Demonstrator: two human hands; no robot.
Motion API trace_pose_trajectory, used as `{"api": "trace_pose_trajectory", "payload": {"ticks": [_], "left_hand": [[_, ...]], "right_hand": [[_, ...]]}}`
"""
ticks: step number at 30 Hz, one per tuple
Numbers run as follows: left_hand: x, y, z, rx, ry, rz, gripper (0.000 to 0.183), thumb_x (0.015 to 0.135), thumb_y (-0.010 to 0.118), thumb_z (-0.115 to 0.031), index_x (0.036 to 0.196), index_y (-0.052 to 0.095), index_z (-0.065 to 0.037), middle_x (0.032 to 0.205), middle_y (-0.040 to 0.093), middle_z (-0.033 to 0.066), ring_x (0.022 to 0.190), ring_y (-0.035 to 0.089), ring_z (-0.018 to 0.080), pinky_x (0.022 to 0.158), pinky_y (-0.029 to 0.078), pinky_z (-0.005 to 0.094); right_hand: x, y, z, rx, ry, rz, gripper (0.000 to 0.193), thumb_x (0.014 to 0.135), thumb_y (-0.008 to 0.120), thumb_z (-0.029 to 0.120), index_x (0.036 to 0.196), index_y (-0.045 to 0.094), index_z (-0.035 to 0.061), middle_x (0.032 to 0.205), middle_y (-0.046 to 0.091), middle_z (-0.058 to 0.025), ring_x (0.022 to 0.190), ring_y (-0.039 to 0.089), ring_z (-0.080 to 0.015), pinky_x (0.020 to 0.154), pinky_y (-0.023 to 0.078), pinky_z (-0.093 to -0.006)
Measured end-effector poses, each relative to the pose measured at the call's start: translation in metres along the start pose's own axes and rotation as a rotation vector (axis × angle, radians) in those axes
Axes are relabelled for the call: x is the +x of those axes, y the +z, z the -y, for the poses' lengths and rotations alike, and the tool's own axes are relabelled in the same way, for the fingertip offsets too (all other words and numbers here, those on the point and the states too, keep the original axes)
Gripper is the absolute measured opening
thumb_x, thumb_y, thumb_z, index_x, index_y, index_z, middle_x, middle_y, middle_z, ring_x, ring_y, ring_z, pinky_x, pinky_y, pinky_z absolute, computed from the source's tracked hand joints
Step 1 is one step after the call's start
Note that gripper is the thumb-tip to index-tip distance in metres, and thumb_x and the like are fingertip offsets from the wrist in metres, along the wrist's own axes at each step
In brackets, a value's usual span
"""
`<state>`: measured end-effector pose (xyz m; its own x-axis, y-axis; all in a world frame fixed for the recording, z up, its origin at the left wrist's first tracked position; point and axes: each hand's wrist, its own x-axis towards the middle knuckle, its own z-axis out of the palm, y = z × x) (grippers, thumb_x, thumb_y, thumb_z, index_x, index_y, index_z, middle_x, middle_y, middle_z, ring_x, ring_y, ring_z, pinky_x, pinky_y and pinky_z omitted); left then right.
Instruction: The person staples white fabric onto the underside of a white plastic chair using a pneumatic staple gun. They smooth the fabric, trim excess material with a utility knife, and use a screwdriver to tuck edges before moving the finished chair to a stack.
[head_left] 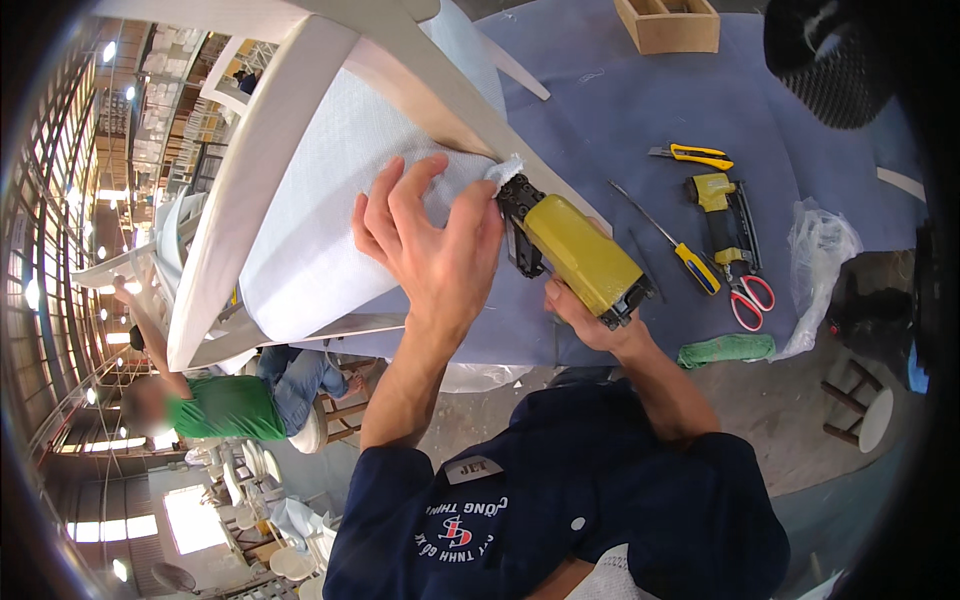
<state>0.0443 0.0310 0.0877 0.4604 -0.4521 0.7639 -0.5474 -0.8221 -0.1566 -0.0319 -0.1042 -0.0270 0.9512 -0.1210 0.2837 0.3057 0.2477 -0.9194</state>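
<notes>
A white wooden chair frame (262,150) lies tipped on the table, its pale fabric cover (330,190) stretched across it. My left hand (435,245) presses on this fabric with the fingers spread and bent. Its thumb reaches the gathered fabric edge at the frame's rail. Right there, the black nose of a yellow-green staple gun (580,250) meets the fabric edge; whether it touches the wood I cannot tell. My right hand (592,322) is closed around the staple gun's handle from below, and the tool's body hides part of the fingers.
Right of me on the blue-covered table (600,110) lie a screwdriver (690,262), a yellow utility knife (700,155), a second staple gun (722,215), red-handled scissors (750,302), a green cloth roll (727,349) and clear plastic (820,250). A wooden box (670,30) stands beyond. Someone in green (235,407) works at left.
</notes>
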Motion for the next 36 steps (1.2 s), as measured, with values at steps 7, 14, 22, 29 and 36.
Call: {"api": "trace_pose_trajectory", "payload": {"ticks": [7, 14, 22, 29, 36], "left_hand": [[-0.006, -0.009, 0.002, -0.04, 0.0, 0.107, 0.03, 0.065, 0.082, -0.011, 0.092, 0.076, -0.024, 0.115, 0.059, 0.0028, 0.121, 0.05, 0.0325, 0.106, 0.027, 0.0569], [0.0, -0.013, 0.001, -0.044, -0.041, 0.157, 0.03, 0.064, 0.083, -0.011, 0.091, 0.076, -0.022, 0.115, 0.059, 0.0037, 0.121, 0.048, 0.0334, 0.106, 0.028, 0.0533], [0.009, -0.011, 0.002, 0.027, -0.139, 0.195, 0.058, 0.061, 0.084, -0.011, 0.115, 0.065, -0.016, 0.142, 0.046, 0.0199, 0.131, 0.04, 0.044, 0.108, 0.027, 0.0538], [0.015, -0.002, 0.003, 0.101, -0.26, 0.277, 0.097, 0.06, 0.085, -0.018, 0.145, 0.039, -0.01, 0.157, 0.03, 0.024, 0.146, 0.023, 0.0468, 0.117, 0.016, 0.0605], [0.018, -0.005, -0.006, 0.146, -0.324, 0.299, 0.099, 0.059, 0.082, -0.017, 0.148, 0.038, -0.008, 0.156, 0.033, 0.0221, 0.145, 0.026, 0.045, 0.116, 0.02, 0.0578]], "right_hand": [[0.011, -0.017, 0.011, -0.183, -0.188, 0.084, 0.051, 0.077, 0.071, 0.009, 0.124, 0.057, -0.0046, 0.11, 0.062, -0.0181, 0.092, 0.064, -0.0313, 0.082, 0.052, -0.0354], [0.012, -0.014, 0.007, -0.14, -0.148, 0.072, 0.033, 0.083, 0.07, 0.011, 0.111, 0.059, -0.0039, 0.096, 0.057, -0.012, 0.073, 0.063, -0.0183, 0.063, 0.049, -0.0284], [0.022, -0.011, 0.016, -0.248, -0.238, 0.014, 0.04, 0.08, 0.074, 0.006, 0.116, 0.059, -0.0028, 0.099, 0.059, -0.0096, 0.079, 0.063, -0.0156, 0.07, 0.046, -0.0233], [0.022, -0.007, 0.024, -0.237, -0.163, -0.034, 0.049, 0.077, 0.075, 0.0, 0.124, 0.059, 0.0009, 0.098, 0.065, -0.0062, 0.085, 0.066, -0.0148, 0.074, 0.047, -0.0218], [0.021, -0.016, 0.033, -0.183, -0.047, 0.036, 0.047, 0.082, 0.071, 0.001, 0.127, 0.059, 0.0025, 0.108, 0.068, -0.007, 0.089, 0.069, -0.0122, 0.075, 0.05, -0.0225]]}}
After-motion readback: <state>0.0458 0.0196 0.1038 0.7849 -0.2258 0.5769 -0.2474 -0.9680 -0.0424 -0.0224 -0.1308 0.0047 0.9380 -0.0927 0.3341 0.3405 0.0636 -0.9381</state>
